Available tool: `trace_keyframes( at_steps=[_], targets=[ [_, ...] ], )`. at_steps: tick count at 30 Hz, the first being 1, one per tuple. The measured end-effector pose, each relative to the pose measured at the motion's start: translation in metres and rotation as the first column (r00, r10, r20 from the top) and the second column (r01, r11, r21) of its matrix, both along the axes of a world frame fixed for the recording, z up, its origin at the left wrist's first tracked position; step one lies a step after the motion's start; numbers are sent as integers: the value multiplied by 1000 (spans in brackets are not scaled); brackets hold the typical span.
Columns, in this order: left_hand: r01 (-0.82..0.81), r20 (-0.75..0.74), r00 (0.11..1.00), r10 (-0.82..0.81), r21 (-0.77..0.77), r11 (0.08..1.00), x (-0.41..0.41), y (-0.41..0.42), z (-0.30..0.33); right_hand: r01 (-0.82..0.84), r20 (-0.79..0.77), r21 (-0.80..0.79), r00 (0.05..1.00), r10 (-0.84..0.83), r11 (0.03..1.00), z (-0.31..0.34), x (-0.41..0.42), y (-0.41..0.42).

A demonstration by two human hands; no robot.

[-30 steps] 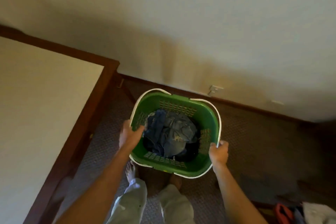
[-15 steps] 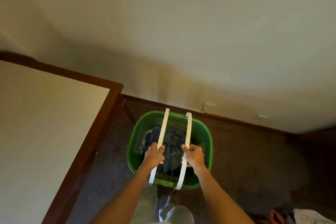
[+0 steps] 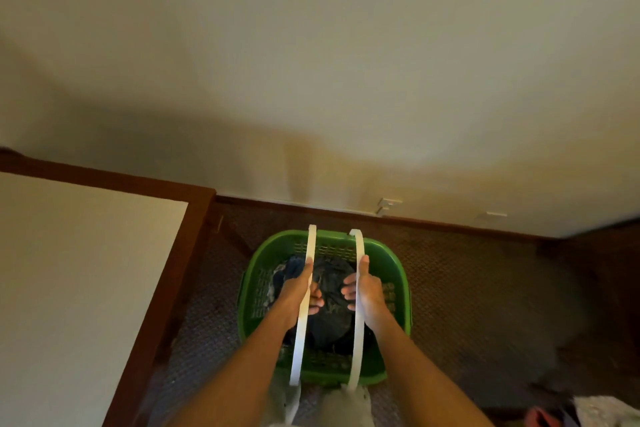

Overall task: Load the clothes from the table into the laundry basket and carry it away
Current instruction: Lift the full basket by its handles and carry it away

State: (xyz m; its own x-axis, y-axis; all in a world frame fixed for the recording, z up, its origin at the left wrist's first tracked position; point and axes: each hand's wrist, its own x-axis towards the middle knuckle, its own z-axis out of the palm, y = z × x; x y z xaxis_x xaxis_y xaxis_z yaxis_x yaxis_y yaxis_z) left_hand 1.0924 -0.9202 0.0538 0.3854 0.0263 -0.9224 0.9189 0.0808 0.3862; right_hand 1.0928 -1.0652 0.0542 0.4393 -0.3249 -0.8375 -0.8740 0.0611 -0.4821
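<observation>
Basket (image 3: 394,263) sits on the carpet (image 3: 485,288) w/ dark clothes (image 3: 332,284) inside. Left hand (image 3: 298,284) and right hand (image 3: 367,288) each wrap a white handle (image 3: 358,340). Prob light, soft load, but thin handles may flex, so grip mid-handle imo.

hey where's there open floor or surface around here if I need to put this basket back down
The tabletop to the left looks bare in its visible part. Open carpet lies right of the green basket, out to the baseboard. It is crowded at bottom right, where a pile of items sits, and tight between the basket and the table's wooden edge.
</observation>
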Motion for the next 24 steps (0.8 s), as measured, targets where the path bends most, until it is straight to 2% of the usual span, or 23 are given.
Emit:
trace_keyframes(
  at_steps=[2, 5, 10, 15, 17, 20, 24],
  targets=[
    [-29, 3, 1000, 29, -14, 999, 4, -2, -2, 14, -25, 81, 1000, -12, 997, -4, 1, -1],
    [-39, 33, 999, 37, 49, 998, 4, -6, 0, 73, -54, 192, 996, -64, 979, 3, 2, -6],
    [-119, -2, 993, 121, 113, 986, -16, -11, 21, 47, -126, 183, 992, -24, 982, 20, -10, -19],
    [-244, -1, 969, 247, 146, 959, -41, -23, 50, -112, -129, 208, 982, 141, 972, 43, -13, -26],
    [-331, 15, 943, 331, 111, 937, -51, -25, 70, -195, -39, 184, 978, 205, 963, 58, -12, -29],
    [-450, 49, 893, 448, 38, 892, -72, -20, 107, -255, -40, 179, 963, 266, 950, 96, -15, -25],
    [-590, 85, 802, 592, -41, 806, -102, -10, 152, -417, 48, 230, 907, 418, 879, 146, -19, -11]
  ],
)
